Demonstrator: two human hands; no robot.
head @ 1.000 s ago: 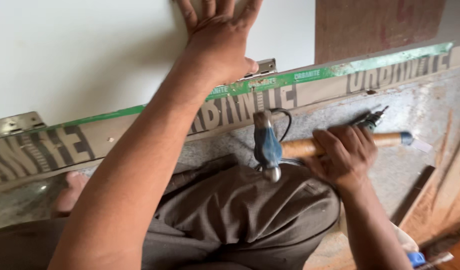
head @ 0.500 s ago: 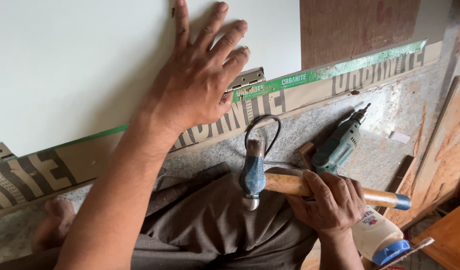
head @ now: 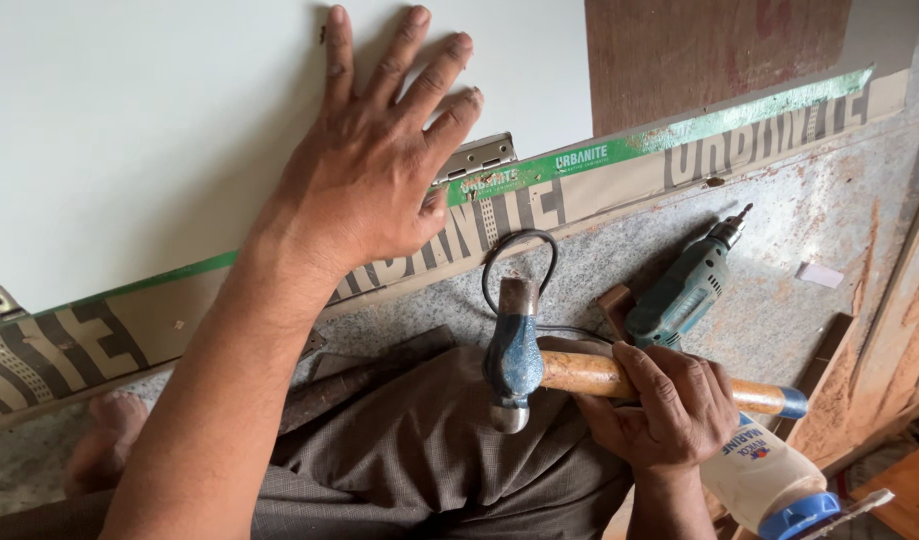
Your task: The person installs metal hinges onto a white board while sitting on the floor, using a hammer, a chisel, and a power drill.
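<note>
A: The floor (head: 780,250) is speckled grey stone, scuffed with rusty stains, and a big white panel (head: 160,130) lies across it with a printed grey-and-green strip along its near edge.

B: Where are the hands?

A: The left hand (head: 380,180) is spread flat on the white panel, fingers splayed, gripping nothing, just pressing down. Right beside its little finger sits a metal hinge (head: 477,158) at the panel edge. The right hand (head: 670,405) is closed around the wooden handle of a hammer (head: 515,360), whose blue-painted head hangs over the person's lap, below the left hand and well apart from the hinge.

B: Anything else around?

A: Just beyond the right hand lies a teal power drill (head: 685,290), its bit pointing away, with a black cable (head: 520,260) looping near the hammer head. Under the right wrist there is a white glue bottle (head: 770,480) with a blue cap.

B: What might go wrong?

A: I'd judge the fingers are the risk: they lie so near the hinge that a hammer blow landing off line could strike them. The panel could also skid if the flat palm eases off, and the cable loop could snag the hammer head.
</note>
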